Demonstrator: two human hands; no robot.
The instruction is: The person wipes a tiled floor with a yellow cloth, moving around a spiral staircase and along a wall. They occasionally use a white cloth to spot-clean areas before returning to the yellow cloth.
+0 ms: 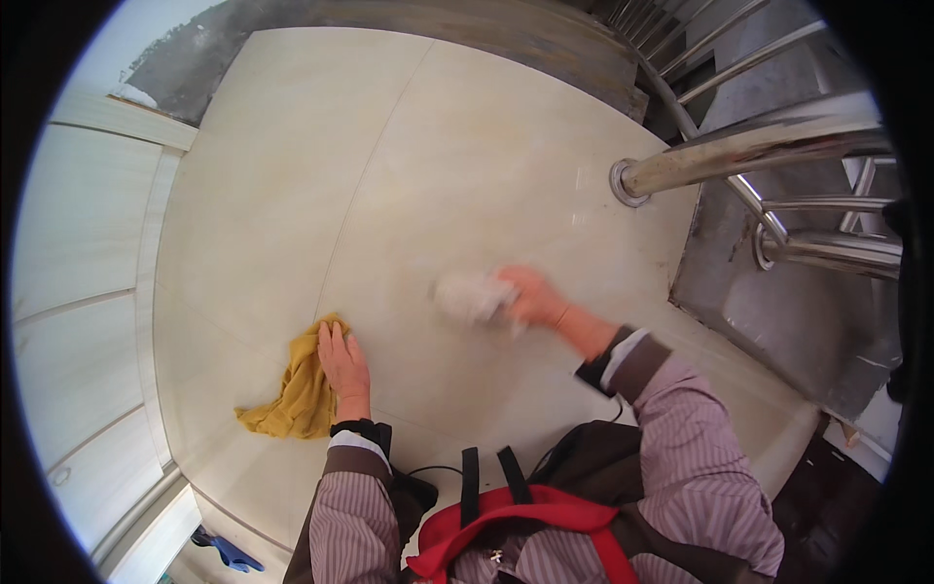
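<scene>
My left hand [344, 362] lies flat with its fingers on the right edge of a crumpled mustard-yellow cloth [295, 398], which rests on the cream tiled floor [438, 175]. To the right, my right hand [535, 297] grips a whitish cloth [471, 296] against the same tiles. Both this hand and the whitish cloth are blurred, so the fingertips are hard to make out. A thin tile joint runs between the two cloths.
A polished metal railing post [678, 171] stands at the right, with grey steps beyond its bars. White panelling [87, 219] borders the tiles at the left. Bare grey concrete [467, 18] lies past the far edge. A blue object [232, 553] is at the lower left.
</scene>
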